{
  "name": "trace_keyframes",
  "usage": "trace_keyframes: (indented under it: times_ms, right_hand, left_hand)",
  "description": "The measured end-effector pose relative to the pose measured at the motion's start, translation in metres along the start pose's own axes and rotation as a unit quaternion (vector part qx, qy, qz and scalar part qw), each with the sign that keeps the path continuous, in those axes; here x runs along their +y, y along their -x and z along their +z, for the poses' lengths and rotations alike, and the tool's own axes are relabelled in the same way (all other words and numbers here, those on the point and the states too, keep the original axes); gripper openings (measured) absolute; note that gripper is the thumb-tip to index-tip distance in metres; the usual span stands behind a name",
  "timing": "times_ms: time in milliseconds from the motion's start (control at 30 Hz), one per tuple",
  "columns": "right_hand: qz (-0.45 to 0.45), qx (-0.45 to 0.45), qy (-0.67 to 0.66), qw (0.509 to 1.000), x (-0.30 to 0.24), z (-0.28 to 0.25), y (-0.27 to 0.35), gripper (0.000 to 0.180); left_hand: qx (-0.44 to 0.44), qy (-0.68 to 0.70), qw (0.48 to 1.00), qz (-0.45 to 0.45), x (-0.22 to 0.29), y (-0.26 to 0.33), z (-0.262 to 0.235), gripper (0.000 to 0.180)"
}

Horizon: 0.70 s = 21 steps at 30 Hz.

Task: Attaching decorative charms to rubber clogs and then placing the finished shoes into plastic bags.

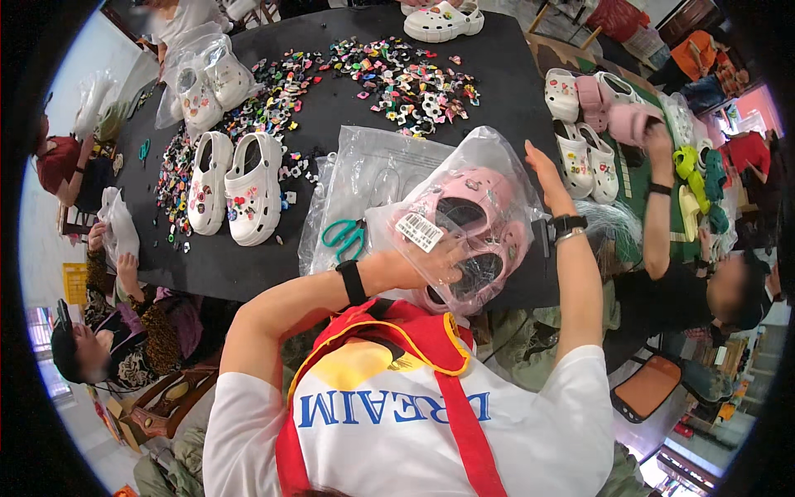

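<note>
A pair of pink clogs (474, 195) with charms lies inside a clear plastic bag (489, 149) at the table's near edge. A white barcode label (421, 231) is stuck on the bag. My left hand (435, 263) is closed at the bag's left side, against the clogs, its fingers partly veiled by plastic. My right hand (546, 172) is open beside the bag's right side, fingers stretched out and nothing held. Left of the bag, green-handled scissors (343, 238) lie on flat clear bags (364, 157).
White clogs (252, 190) with charms stand to the left. Small colourful charms (418, 87) are heaped across the black table (331, 112). Bagged white clogs (199, 95) and another white clog pair (443, 22) lie farther off. At right, a co-worker's hand (658, 141) touches a pink clog.
</note>
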State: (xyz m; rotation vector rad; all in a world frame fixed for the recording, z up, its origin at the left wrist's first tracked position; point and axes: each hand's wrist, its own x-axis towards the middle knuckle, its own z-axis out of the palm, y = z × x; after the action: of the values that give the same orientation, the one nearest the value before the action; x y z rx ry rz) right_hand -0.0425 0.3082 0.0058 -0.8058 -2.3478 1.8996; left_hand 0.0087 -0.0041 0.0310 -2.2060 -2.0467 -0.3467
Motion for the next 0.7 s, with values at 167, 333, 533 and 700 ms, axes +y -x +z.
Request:
trace_keyframes:
  times_ms: [167,333,533,700]
  right_hand:
    - [0.031,-0.165,0.021,0.986,-0.02,0.019,-0.022,0.046]
    - [-0.006,-0.188,0.102,0.977,0.012,0.016,-0.056,0.035]
    - [-0.088,0.047,0.267,0.958,0.03,-0.018,-0.055,0.035]
    - [-0.058,0.098,0.318,0.941,0.039,-0.044,-0.036,0.037]
  left_hand:
    - [0.046,0.001,0.999,0.005,0.005,-0.001,-0.003,0.01]
    - [0.087,0.015,0.996,0.001,0.015,-0.007,0.006,0.01]
    - [-0.002,0.04,0.995,-0.092,0.02,0.002,-0.009,0.012]
    - [-0.023,0.05,0.991,-0.124,0.015,0.032,-0.042,0.008]
